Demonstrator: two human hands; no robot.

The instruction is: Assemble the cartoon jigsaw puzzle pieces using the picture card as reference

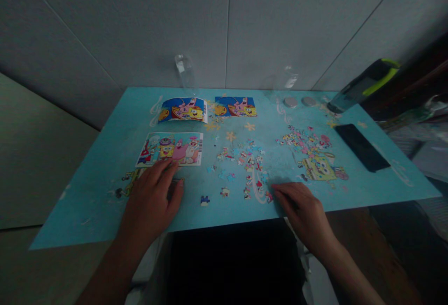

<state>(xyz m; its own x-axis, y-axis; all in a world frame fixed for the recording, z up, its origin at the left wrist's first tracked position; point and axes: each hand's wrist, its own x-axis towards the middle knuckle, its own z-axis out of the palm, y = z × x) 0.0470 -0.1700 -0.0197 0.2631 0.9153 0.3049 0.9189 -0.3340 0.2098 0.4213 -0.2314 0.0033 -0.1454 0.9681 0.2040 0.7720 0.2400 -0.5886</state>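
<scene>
My left hand [154, 197] lies on the table with its fingers apart. Its fingertips touch the lower edge of a picture card [191, 149] showing cartoon figures. My right hand [303, 207] is at the front edge, thumb and fingers closed together. Beside its fingertips is a small red and pink puzzle piece [269, 197]; whether anything is pinched between them is hidden. Loose puzzle pieces [250, 158] are scattered in the middle, between the hands. A blue piece [205, 200] and a pale piece [224, 192] lie nearer the front edge.
Another puzzle pile [306, 141] lies to the right, left of a dark phone [362, 147]. Two blue cartoon cards, one curled [184, 109] and one flat [236, 107], sit behind. Clear tubes [185, 74], round lids [290, 102] and a leaning bottle [362, 86] line the back of the blue table [87, 202].
</scene>
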